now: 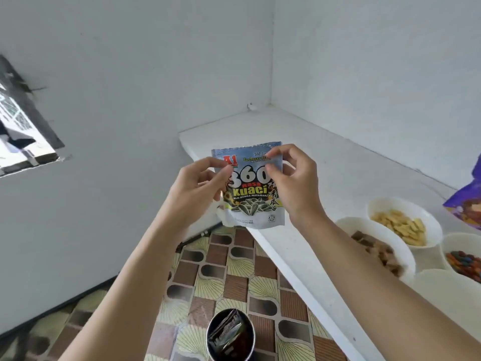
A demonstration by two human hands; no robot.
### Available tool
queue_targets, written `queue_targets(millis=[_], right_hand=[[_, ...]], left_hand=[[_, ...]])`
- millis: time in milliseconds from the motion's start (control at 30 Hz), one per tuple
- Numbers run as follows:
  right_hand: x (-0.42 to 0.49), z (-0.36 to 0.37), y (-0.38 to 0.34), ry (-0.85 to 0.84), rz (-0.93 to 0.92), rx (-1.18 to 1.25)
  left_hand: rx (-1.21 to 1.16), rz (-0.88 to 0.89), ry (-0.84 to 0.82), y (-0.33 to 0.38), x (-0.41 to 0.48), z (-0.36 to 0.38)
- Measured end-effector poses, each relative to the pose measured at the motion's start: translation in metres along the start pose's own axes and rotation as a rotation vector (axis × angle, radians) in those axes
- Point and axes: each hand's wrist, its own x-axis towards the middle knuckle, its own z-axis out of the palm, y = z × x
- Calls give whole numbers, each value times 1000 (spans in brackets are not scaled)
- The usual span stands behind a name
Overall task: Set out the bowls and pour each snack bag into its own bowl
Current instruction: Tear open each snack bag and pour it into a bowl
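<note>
You held the glossy blue-and-white plastic pouch of sunflower seeds (250, 201) upright in the air, in front of the left edge of the white worktop (325, 157), with its printed face toward you. Your left hand (200, 183) had its grip closed on the pouch's upper left, thumb in front and fingers behind. Your right hand (294, 183) pinched the top right edge between thumb and forefinger. The top seal looked unbroken, so I judge you set the two grips close together there to tear it open, since a short span of film splits more easily. Holding the pouch upright and clear of the bowls also kept the seeds low while the top gave way.

To your right on the worktop, four round white bowls stood close together. One bowl held pale yellow sticks (429, 217), a second held brown chunks (382, 230), and a third, cut by the frame edge, held mixed-coloured sweets (458, 242). The fourth bowl (447, 285), nearest you and partly behind your right forearm, showed no filling that I could see, so it was probably meant for the seeds. A purple snack bag (466, 204) lay beyond the bowls. On the patterned tile floor (234, 280) below, a dark round bin (248, 337) held crumpled wrappers, likely the place for emptied bags.
</note>
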Motion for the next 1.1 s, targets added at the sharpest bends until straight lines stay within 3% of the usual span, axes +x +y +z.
queue_targets(millis=[267, 567, 867, 1100], right_hand=[[-30, 112, 53, -71, 75, -60], [-56, 160, 143, -193, 264, -223], [-111, 175, 339, -325, 348, -366], [-174, 169, 509, -425, 479, -451]], left_hand=[[-3, -113, 55, -69, -27, -87], [-34, -347, 79, -164, -44, -102], [-43, -555, 135, -343, -67, -64], [-75, -707, 84, -505, -93, -12]])
